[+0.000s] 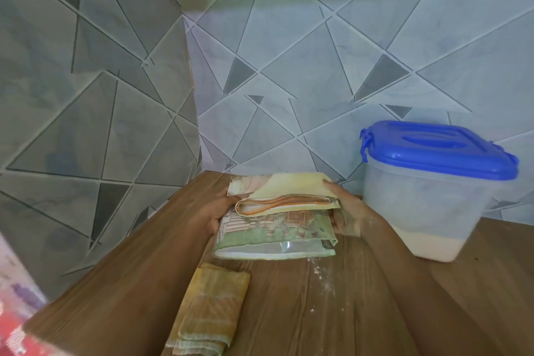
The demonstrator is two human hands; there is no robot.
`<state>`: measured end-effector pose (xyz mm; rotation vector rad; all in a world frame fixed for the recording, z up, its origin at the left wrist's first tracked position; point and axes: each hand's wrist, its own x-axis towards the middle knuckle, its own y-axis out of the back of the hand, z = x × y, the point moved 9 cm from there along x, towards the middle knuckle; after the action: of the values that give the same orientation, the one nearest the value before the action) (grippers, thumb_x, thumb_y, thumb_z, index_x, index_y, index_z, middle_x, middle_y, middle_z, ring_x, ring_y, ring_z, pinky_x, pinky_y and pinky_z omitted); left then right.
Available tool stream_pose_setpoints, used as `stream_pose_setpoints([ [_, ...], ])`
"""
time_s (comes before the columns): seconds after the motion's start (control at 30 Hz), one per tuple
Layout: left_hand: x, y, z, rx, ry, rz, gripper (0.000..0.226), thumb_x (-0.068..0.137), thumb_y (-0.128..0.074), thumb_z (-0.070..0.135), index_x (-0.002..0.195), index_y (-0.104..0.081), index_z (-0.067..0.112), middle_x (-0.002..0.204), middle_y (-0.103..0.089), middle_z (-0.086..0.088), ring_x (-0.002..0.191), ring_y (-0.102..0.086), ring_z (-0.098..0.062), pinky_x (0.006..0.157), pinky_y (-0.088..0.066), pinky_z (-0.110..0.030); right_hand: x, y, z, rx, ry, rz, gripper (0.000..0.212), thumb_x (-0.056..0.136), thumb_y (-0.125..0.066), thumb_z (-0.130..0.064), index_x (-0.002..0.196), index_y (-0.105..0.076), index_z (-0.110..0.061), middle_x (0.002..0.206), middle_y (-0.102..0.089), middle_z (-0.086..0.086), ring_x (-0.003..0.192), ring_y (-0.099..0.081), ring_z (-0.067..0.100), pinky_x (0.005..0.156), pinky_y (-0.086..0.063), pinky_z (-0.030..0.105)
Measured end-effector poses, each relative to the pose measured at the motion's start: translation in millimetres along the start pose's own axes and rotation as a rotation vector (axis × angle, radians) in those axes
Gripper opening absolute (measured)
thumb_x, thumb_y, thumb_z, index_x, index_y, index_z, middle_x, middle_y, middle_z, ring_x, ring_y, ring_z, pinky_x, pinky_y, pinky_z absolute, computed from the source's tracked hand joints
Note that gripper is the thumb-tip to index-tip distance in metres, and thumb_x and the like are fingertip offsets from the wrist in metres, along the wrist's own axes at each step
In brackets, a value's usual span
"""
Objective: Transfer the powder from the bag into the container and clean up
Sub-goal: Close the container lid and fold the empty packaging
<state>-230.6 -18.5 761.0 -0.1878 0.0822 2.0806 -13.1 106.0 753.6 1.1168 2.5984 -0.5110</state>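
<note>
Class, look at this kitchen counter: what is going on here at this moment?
A person is folding a flattened printed bag on the wooden counter, the left hand at one side and the right hand at the other. Beside it stands the container, blue lid on, white powder at the bottom. Spilled powder and a folded cloth lie nearer the person.

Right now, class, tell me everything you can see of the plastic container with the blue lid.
The container is a translucent, squarish plastic tub that narrows toward its base. It stands upright on the wooden counter, against the tiled wall, to the right of both hands. Its blue lid is on, with a clip showing at the left edge. White powder fills only the bottom. Nothing grips it.
</note>
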Motion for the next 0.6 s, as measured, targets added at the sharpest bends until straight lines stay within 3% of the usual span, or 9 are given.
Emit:
stream_pose_setpoints([
  [0.07, -1.8, -3.0, -12.0, -0.08, 0.042, -0.002, 0.041, 0.087, -0.061, 0.004, 0.127, -0.05, 0.0, 0.11, -0.065, -0.024, 0.074, -0.07, -0.023, 0.07, -0.06, -0.039, -0.1, 5.8, 12.0, -0.034, -0.008, 0.017, 0.021, 0.086, -0.06, -0.032, 0.096, -0.062, -0.014, 0.065, -0.073, 0.001, 0.057, -0.07, 0.017, 0.065, -0.058, 0.034],
  [0.13, -3.7, -4.7, -18.2, -0.078, 0.036, 0.017, 0.043, 0.086, -0.063, 0.008, 0.127, -0.051, 0.002, 0.115, -0.064, -0.021, 0.084, -0.067, -0.027, 0.081, -0.056, -0.041, -1.0, 12.2, 16.4, -0.032, 0.009, 0.038, 0.01, 0.086, -0.06, -0.023, 0.091, -0.062, -0.015, 0.062, -0.072, 0.0, 0.055, -0.07, 0.016, 0.061, -0.058, 0.032],
  [0.3, -13.0, -12.4, -33.8, -0.142, 0.128, 0.01, 0.041, 0.086, -0.064, 0.012, 0.124, -0.055, -0.001, 0.098, -0.068, -0.019, 0.063, -0.07, -0.022, 0.057, -0.059, -0.032, -12.7, 15.2, 22.6, -0.044, 0.004, 0.054, 0.006, 0.087, -0.059, -0.016, 0.091, -0.06, -0.012, 0.057, -0.072, 0.0, 0.049, -0.069, 0.015, 0.049, -0.057, 0.028],
  [0.6, -47.5, -0.3, -41.9, -0.227, 0.115, 0.091, 0.041, 0.086, -0.062, 0.01, 0.126, -0.055, 0.007, 0.105, -0.067, -0.017, 0.075, -0.068, -0.025, 0.068, -0.059, -0.039, -24.1, -0.7, 26.4, -0.056, 0.036, 0.034, 0.006, 0.088, -0.058, -0.014, 0.082, -0.059, -0.015, 0.049, -0.068, -0.006, 0.043, -0.065, 0.008, 0.043, -0.052, 0.017],
])
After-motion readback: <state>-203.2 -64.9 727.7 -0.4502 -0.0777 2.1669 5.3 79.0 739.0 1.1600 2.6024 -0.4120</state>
